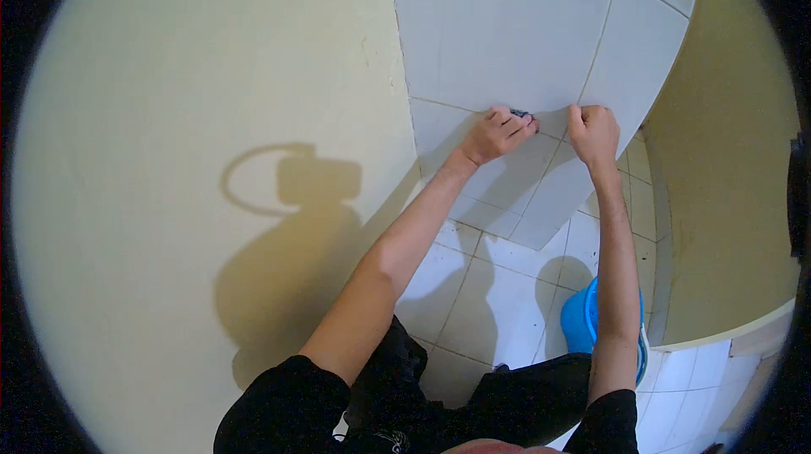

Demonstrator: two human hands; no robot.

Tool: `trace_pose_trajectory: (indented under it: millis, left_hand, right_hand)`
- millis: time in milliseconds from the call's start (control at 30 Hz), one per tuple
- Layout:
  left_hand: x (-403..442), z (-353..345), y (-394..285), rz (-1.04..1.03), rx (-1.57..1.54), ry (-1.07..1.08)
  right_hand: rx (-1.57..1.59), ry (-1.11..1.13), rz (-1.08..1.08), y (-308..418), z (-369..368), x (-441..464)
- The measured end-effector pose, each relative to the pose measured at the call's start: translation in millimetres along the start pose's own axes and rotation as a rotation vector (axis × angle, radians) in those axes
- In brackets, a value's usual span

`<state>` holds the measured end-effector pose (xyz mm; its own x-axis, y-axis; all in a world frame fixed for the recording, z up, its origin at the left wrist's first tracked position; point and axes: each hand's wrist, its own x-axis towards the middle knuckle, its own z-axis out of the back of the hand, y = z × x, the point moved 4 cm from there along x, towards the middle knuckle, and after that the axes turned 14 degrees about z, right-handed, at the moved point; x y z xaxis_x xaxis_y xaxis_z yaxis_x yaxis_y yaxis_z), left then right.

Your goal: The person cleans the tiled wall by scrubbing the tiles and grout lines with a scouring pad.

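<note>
My left hand [498,135] presses against the white tiled wall [515,32], its fingers curled over a small dark, mottled thing [519,114]. Most of that thing is covered by the fingers, so its kind does not show. It lies close to a grout line between the tiles. To the right, my right hand [596,133] is closed in a fist at the tiles, near another grout line. The inside of that fist faces away, and whatever it may hold is hidden.
Below my right forearm a blue bucket [579,319] stands on the tiled floor [456,285]. A plain yellowish wall [169,74] rises on the left, carrying my shadow. Another yellowish surface [726,158] curves along the right side.
</note>
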<state>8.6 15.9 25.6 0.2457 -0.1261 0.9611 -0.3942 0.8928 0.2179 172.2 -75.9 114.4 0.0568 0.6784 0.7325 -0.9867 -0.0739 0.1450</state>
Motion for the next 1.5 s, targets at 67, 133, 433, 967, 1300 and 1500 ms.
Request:
trace_pose_trajectory:
  millis: [67, 133, 433, 967, 1300, 1500]
  left_hand:
    - [3, 7, 14, 0.000, 0.016, 0.023]
    - [2, 13, 36, 0.070, 0.076, 0.003]
    - [15, 19, 49, 0.518, 0.067, -0.286]
    - [40, -14, 6, 0.058, 0.096, -0.156]
    - [16, 38, 82, 0.701, 0.154, -0.377]
    - [13, 5, 31, 0.205, 0.140, -0.116]
  right_hand:
    - [-0.006, 0.000, 0.012, 1, 1, -1]
    - [0.003, 0.009, 0.008, -3, -2, -1]
    - [0.041, 0.041, -0.019, -2, -3, -2]
    - [0.158, 0.093, -0.047, -18, -7, -5]
    - [0.134, 0.046, 0.031, -10, -5, -4]
    - [0.097, -0.001, 0.076, -4, -3, -6]
